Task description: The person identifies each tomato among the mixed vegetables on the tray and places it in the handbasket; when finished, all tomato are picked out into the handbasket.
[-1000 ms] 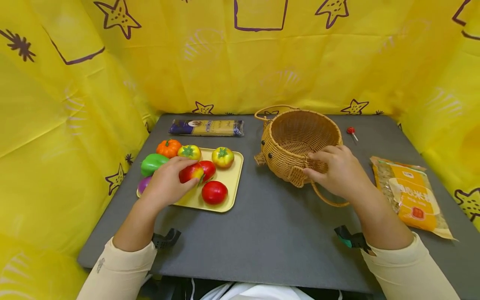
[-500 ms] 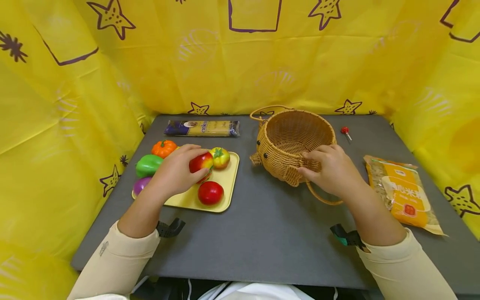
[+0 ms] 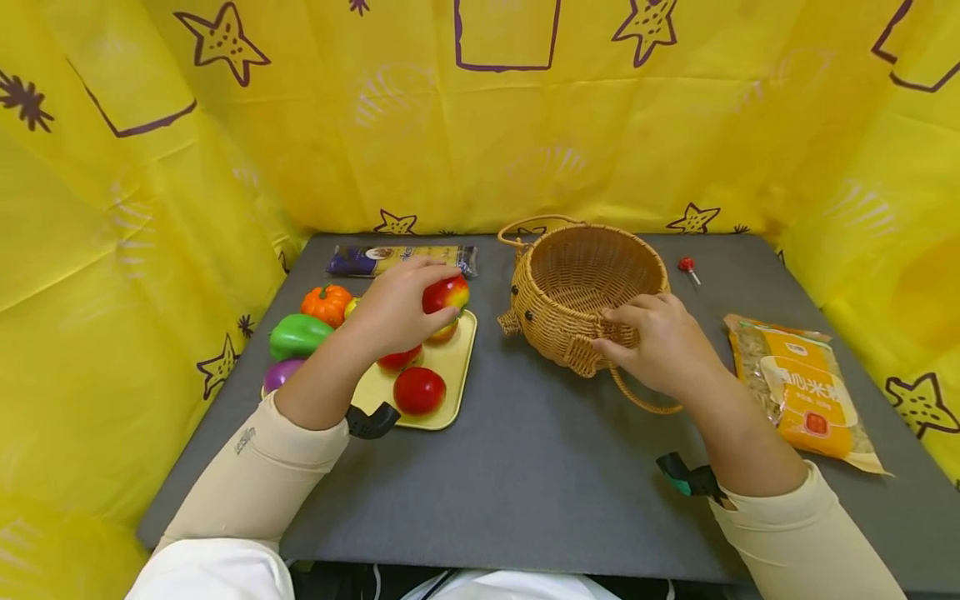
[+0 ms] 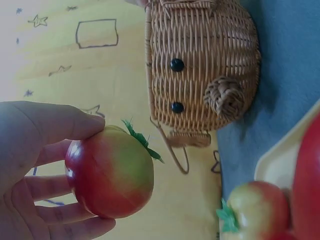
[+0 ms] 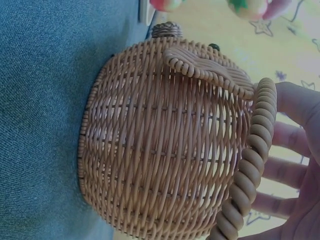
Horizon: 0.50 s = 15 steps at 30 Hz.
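Observation:
My left hand holds a red-and-yellow toy tomato with green leaves above the yellow tray. In the left wrist view, the thumb and fingers curl round the tomato. A wicker basket with a pig's snout and black eyes stands right of the tray. My right hand grips its near right rim. The right wrist view shows the basket's woven side and its handle close to my fingers. Other red and yellow-red fruits, including a red one, lie on the tray.
An orange pumpkin, green pepper and purple vegetable crowd the tray's left side. A long noodle packet lies behind. To the right are a red lollipop and an orange food bag. Yellow cloth walls surround the table.
My left hand has lifted the toy tomato off the tray and carried it up and to the right, toward the basket. My right hand keeps its grip on the basket's rim.

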### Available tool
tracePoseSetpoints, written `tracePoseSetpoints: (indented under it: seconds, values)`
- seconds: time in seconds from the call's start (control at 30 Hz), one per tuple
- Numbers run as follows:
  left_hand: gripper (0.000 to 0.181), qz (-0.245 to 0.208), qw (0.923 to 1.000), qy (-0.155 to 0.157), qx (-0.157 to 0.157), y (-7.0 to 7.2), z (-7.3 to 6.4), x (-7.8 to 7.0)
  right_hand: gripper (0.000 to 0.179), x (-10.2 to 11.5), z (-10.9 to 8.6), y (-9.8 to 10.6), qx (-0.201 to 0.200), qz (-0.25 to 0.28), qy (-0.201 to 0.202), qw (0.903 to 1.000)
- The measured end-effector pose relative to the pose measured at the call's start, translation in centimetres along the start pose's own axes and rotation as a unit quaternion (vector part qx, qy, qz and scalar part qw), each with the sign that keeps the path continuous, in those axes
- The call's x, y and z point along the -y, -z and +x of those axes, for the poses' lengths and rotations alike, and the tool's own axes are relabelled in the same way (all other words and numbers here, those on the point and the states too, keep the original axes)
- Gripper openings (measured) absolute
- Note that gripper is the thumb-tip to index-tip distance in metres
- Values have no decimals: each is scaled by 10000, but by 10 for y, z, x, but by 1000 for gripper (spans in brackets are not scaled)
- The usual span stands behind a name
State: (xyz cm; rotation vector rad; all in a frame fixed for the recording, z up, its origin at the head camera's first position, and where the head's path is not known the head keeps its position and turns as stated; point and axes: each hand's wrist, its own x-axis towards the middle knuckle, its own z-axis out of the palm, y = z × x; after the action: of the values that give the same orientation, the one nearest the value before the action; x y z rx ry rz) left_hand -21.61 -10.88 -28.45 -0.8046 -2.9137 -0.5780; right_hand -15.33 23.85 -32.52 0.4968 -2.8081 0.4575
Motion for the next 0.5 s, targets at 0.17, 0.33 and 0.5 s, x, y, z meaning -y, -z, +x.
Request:
tracePoseSetpoints:
  seconds: [0.17, 0.33, 0.5]
  values:
    - [56, 64, 9998, -171, -4, -2, 16, -10, 42, 2, -1, 0, 56, 39, -100, 9999]
    - [56, 53, 9995, -299, 6, -2, 28, -22, 41, 1, -1, -1, -58, 13, -30, 10000]
    - [56, -69, 9989, -468, -49, -5, 41, -32, 40, 0, 0, -2, -202, -3, 59, 9998]
